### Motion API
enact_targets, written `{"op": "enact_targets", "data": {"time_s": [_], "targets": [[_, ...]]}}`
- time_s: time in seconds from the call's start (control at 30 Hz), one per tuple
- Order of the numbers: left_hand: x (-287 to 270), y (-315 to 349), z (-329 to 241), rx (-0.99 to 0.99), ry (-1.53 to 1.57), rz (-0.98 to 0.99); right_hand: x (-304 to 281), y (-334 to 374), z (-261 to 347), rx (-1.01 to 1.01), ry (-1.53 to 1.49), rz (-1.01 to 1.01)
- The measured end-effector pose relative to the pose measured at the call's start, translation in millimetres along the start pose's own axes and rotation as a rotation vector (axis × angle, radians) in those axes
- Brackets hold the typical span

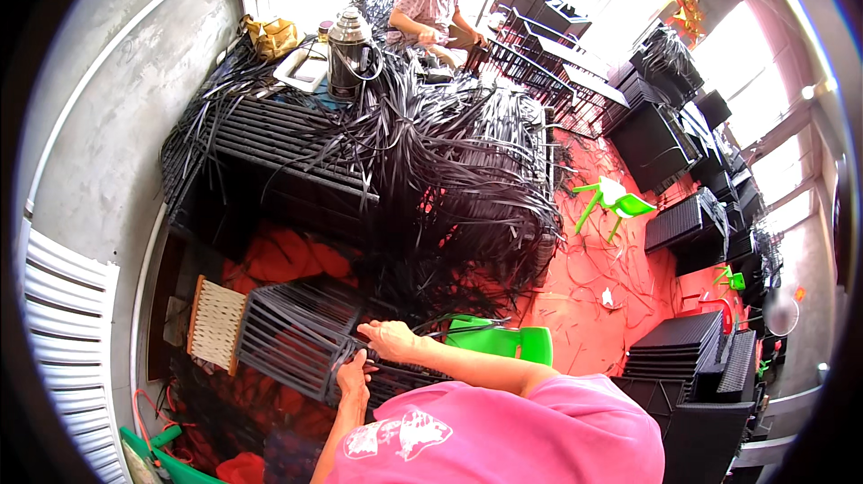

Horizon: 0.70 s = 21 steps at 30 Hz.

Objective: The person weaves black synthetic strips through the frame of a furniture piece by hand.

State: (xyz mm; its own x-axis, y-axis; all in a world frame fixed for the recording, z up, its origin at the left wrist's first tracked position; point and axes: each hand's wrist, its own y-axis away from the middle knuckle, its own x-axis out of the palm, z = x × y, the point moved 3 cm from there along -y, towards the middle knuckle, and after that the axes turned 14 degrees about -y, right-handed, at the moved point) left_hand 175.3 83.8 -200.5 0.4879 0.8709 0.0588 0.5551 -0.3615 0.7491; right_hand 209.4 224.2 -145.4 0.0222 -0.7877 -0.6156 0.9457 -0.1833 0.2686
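A dark chair-like frame (301, 333), strung with rows of black strips, lies tilted in front of me. At its right end my right hand (388, 340) is closed, fingers pinched on a black plastic strip (436, 335) that trails off to the right. Just below it, my left hand (353, 376) is closed against the frame's edge, fingertips pointing up; what lies in them is too small to make out. The two hands are close together. A pale woven seat panel with a wooden rim (216, 324) adjoins the frame's left end.
A heap of loose black strips (431, 142) covers the black slatted furniture ahead. A steel thermos (348, 53) and white tray (304, 68) stand on it. Beyond sits another person (430, 12). Green plastic stools (499, 340) stand on the red floor (584, 282); stacked black woven furniture (670, 349) lines the right.
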Motion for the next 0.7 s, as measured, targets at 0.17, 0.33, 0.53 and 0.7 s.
{"op": "enact_targets", "data": {"time_s": [0.17, 0.33, 0.53, 0.7], "targets": [[5.1, -9.1, 8.1, 0.024, -0.102, -0.122, 24.5, -7.1, -15.9, 0.082, -0.089, -0.03], [8.0, -17.0, 8.8, 0.006, -0.263, -0.175, 43.3, -8.6, -40.9, 0.213, -0.435, 0.026], [2.1, -19.3, 19.6, -0.22, -0.306, -0.049, 89.1, -23.4, -73.0, -0.294, -0.322, 0.206], [0.6, 5.1, -13.8, -0.013, -0.229, 0.046, 60.4, -32.8, -60.2, 0.171, -0.545, 0.16]]}}
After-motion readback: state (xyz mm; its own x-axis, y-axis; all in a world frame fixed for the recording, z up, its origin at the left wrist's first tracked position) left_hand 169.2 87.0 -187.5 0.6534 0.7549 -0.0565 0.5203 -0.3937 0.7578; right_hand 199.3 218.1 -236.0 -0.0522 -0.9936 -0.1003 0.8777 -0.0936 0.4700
